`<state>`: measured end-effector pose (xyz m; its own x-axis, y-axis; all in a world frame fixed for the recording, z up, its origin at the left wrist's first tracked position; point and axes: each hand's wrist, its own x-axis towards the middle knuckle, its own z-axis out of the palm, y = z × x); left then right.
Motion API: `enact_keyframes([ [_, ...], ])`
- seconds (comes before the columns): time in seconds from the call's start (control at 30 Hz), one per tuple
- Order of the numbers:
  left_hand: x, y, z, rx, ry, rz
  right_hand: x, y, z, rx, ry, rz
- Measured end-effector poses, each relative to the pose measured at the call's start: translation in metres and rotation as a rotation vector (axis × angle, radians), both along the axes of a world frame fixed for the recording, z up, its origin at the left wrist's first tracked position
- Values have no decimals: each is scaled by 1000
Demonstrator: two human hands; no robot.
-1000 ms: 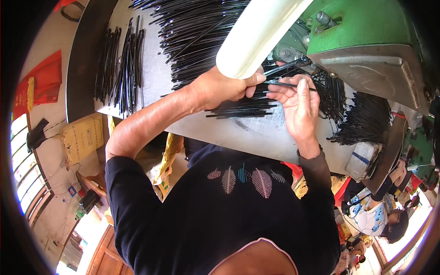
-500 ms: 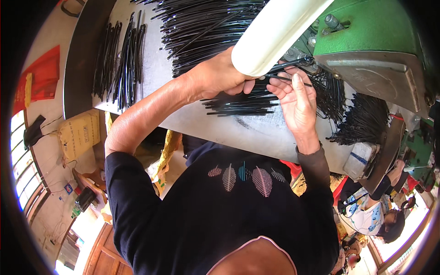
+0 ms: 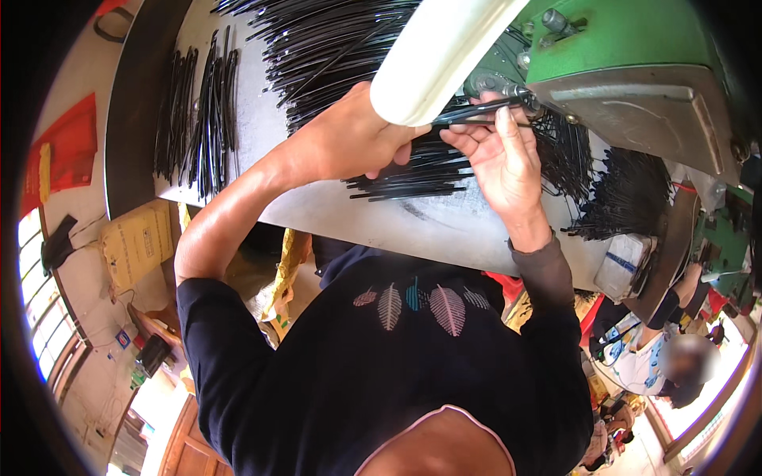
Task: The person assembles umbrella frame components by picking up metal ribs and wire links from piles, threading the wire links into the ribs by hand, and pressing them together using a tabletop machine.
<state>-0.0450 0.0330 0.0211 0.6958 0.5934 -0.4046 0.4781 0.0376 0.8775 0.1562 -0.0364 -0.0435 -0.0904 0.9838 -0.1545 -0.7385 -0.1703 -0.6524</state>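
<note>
Several thin black rods [image 3: 475, 116] lie between the thumb and fingers of my right hand [image 3: 508, 170], their right ends close to the green machine [image 3: 627, 47]. My left hand [image 3: 341, 143] is closed, its fingers curled near the left ends of these rods. A white tube-shaped cover [image 3: 444, 59] hides part of that hand, so what it grips cannot be made out. Below my hands a smaller layer of black rods [image 3: 409, 186] rests on the metal table [image 3: 381, 226]. Behind my left hand spreads a large pile of similar rods [image 3: 317, 55].
Two narrow bundles of rods [image 3: 213, 119] lie at the table's left. Right of my right hand is a dense heap of black rods [image 3: 627, 194], beside a pale box [image 3: 623, 266]. A dark raised rail [image 3: 143, 103] borders the left side. Another person [image 3: 643, 361] sits at far right.
My left hand has shifted slightly left, and more of the rods shows between my hands. The right hand still holds them near the machine. The whole view has moved a little.
</note>
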Motion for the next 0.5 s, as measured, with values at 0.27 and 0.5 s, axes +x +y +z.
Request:
enact_keyframes([
  [0.27,27,-15,-37,-716,-621,595,56,-13,-6,20,-1,-287],
  [0.5,73,-15,-33,-812,-887,748,81,-8,-11,65,-2,-348],
])
